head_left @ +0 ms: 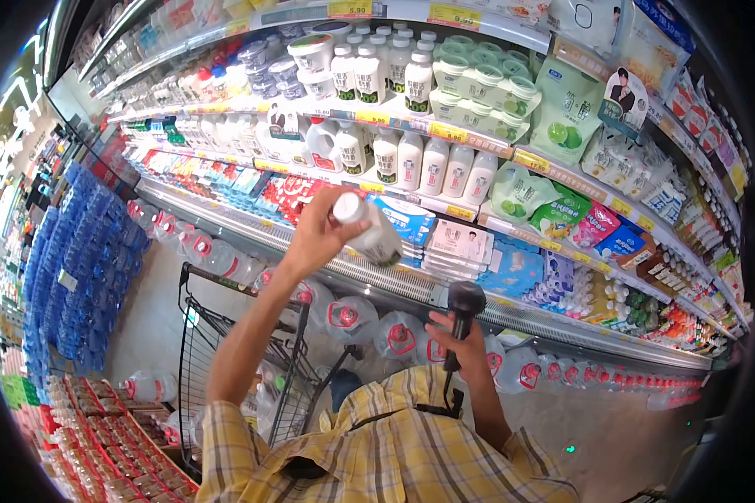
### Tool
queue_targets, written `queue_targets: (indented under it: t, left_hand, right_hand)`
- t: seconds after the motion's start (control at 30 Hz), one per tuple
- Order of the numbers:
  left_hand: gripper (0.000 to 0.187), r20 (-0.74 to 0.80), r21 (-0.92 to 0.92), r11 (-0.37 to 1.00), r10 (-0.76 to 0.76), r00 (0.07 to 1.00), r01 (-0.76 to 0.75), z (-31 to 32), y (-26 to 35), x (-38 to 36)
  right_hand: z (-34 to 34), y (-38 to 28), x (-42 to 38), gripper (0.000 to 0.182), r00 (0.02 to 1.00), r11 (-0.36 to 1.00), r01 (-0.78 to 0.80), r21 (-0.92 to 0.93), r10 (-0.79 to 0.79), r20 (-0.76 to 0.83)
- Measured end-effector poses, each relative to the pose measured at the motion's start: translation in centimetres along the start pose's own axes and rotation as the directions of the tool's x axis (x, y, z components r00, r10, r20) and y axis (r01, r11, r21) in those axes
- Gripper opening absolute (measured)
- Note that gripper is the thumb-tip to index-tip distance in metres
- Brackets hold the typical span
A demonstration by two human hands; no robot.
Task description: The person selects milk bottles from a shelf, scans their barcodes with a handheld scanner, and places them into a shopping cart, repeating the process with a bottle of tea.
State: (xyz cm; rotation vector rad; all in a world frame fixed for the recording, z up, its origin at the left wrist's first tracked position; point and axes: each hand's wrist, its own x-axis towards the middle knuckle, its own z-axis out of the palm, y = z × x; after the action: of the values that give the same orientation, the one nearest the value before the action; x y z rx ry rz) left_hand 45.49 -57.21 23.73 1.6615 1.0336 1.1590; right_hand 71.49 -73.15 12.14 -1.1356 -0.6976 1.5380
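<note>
My left hand [313, 241] is raised in front of the chilled shelves and grips a white bottle [372, 234] with a white cap, tilted on its side. Lower down and to the right, my right hand [467, 352] holds a black handheld scanner [464, 302] by its handle. The scanner's head points up toward the bottle and sits a short way below it. A cable hangs from the handle toward my yellow plaid shirt [377, 453].
Tiered chilled shelves [478, 144] carry white milk bottles, cartons and green pouches. Large water jugs [398, 335] line the floor under the shelves. A black wire shopping cart [201, 335] stands at my left. Blue water packs [75, 268] and red cases [101, 444] are stacked further left.
</note>
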Motion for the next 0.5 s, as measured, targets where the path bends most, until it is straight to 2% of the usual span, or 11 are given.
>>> queue_targets:
  t: [0.03,0.1,0.17,0.2,0.23,0.3,0.37,0.4,0.5]
  left_hand:
    - [0.039,-0.039,0.12,0.984,0.14,0.989,-0.134,-0.3,-0.4,1.7]
    - [0.041,0.074,0.416,0.859,0.296,0.952,-0.299,-1.4,0.5,5.3]
    - [0.044,0.119,0.531,0.777,0.326,0.938,-0.338,-1.7,2.4,8.4]
    - [0.047,0.161,0.55,0.733,0.378,0.912,-0.401,-2.0,2.7,10.2]
    - [0.047,0.187,0.618,0.677,0.366,0.911,-0.399,-2.2,2.9,11.9]
    - [0.045,0.227,0.636,0.609,0.439,0.87,-0.473,-2.5,3.0,15.2]
    - [0.043,0.25,0.59,0.632,0.448,0.858,-0.502,-2.8,2.8,18.6]
    - [0.041,0.223,0.601,0.648,0.427,0.876,-0.468,-2.6,3.3,19.6]
    - [0.041,0.233,0.625,0.611,0.448,0.863,-0.485,-2.5,2.9,23.6]
  right_hand:
    - [-0.8,0.3,-0.3,0.045,0.999,0.998,-0.022,-0.06,0.019,-0.044]
    - [-1.6,0.3,-1.4,0.045,0.996,0.998,-0.036,-0.055,0.031,-0.084]
    - [-2.7,0.5,-2.3,0.045,0.968,0.989,-0.109,-0.098,0.083,-0.237]
    - [-3.5,0.9,-2.6,0.045,0.968,0.99,-0.106,-0.091,0.082,-0.236]
    - [-4.3,1.5,-3.1,0.045,0.96,0.993,-0.067,-0.101,0.036,-0.279]
    - [-5.4,1.8,-3.9,0.046,0.947,0.994,-0.024,-0.106,-0.012,-0.322]
    - [-6.0,1.1,-5.1,0.044,0.917,0.988,-0.067,-0.14,0.006,-0.399]
    - [-6.8,1.8,-5.6,0.049,0.886,0.986,-0.105,-0.13,0.033,-0.462]
    - [-8.7,3.5,-7.0,0.056,0.858,0.996,-0.067,-0.063,0.026,-0.512]
